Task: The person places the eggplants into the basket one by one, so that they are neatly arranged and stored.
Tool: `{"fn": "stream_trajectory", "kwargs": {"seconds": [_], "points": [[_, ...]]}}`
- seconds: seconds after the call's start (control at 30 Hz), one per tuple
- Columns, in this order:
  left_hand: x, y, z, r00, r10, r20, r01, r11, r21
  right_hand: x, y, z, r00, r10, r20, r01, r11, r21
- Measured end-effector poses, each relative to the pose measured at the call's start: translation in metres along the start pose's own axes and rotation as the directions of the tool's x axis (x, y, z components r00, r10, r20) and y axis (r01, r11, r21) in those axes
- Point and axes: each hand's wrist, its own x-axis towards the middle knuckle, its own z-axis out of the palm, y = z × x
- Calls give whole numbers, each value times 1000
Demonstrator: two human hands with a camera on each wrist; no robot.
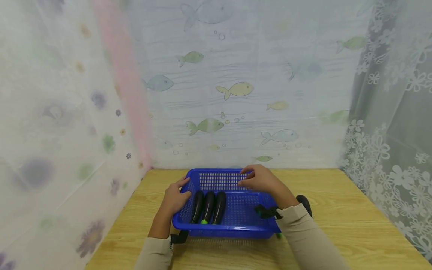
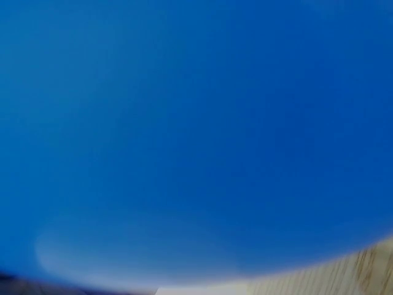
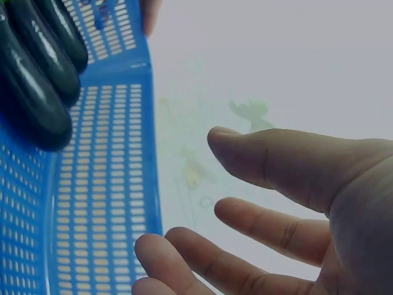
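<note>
A blue plastic basket [image 1: 231, 227] with slotted walls stands on the table. Three dark eggplants [image 1: 209, 206] lie side by side in its left half, and in the right wrist view these eggplants [image 3: 37, 80] show at the upper left. My left hand [image 1: 174, 197] holds the basket's left rim, its thumb over the inner side; blurred blue basket wall [image 2: 196, 135] fills most of the left wrist view. Above the basket's far right part is my right hand [image 1: 261, 179], thumb and fingers apart with nothing between them.
Another eggplant [image 1: 305, 204] is outside the basket on the right, partly hidden by my right forearm. A green stem [image 1: 278, 235] shows by the basket's near right corner. The wooden table [image 1: 351, 225] ends at a fish-print curtain [image 1: 236, 142] at the back.
</note>
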Motion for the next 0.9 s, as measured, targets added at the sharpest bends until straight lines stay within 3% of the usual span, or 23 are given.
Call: {"fn": "stream_trajectory", "kwargs": {"seconds": [0.63,0.9], "points": [[0,-1,0,1000,13,-11,-13,1000,-8,-22,43,-32,999,38,-37,-34,993,111],[-1,1,0,1000,-1,-14,1,1000,-3,-35,61,-42,992,40,-120,-26,992,121]]}}
